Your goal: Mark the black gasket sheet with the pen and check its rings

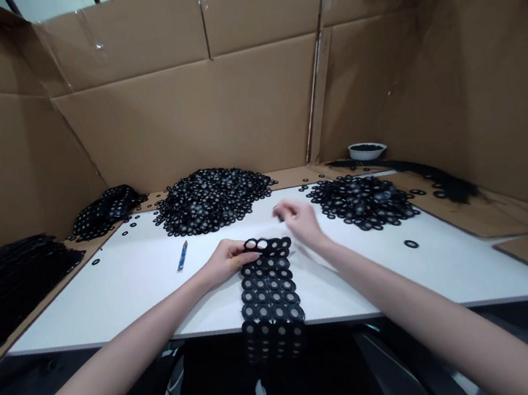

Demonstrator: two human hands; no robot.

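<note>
The left hand (224,260) pinches the far end of the black punched ring strip (269,290). Just right of that pinch the blurred right hand (300,218) hovers, and I can't tell its grip. A loose ring pile (362,198) lies beyond.

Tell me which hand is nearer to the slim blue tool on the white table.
Left. The left hand sits just right of the slim blue tool, gripping the black ring sheet; the right hand is farther right, past that sheet.
</note>
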